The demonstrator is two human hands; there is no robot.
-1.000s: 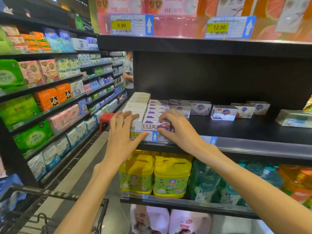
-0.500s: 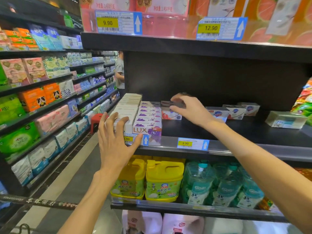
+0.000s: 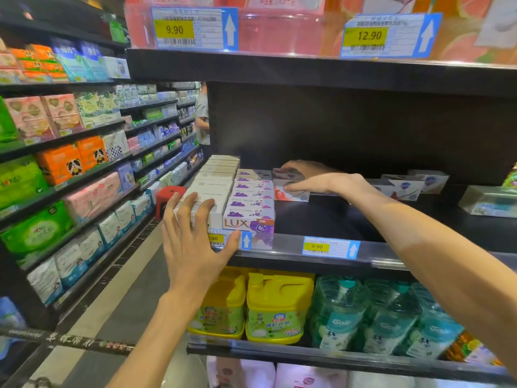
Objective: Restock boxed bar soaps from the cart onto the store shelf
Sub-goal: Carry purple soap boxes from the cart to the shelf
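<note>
On shelf (image 3: 321, 219) w/ soap boxes: my left hand (image 3: 193, 242) lies flat, fingers straight, on the near white box row (image 3: 212, 186). My right hand (image 3: 319, 183) pinches a red-print box (image 3: 289, 193) farther back, right of purple LUX row (image 3: 251, 197).

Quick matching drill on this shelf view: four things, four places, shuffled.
Things:
1. left hand
2. right hand
3. LUX box
4. yellow jugs

Places:
A. shelf below the soaps
B. on the white soap boxes at the shelf's left end
C. front of the purple row
D. on a box at the back, right of the purple row

Pairs: 1-B, 2-D, 3-C, 4-A
</note>
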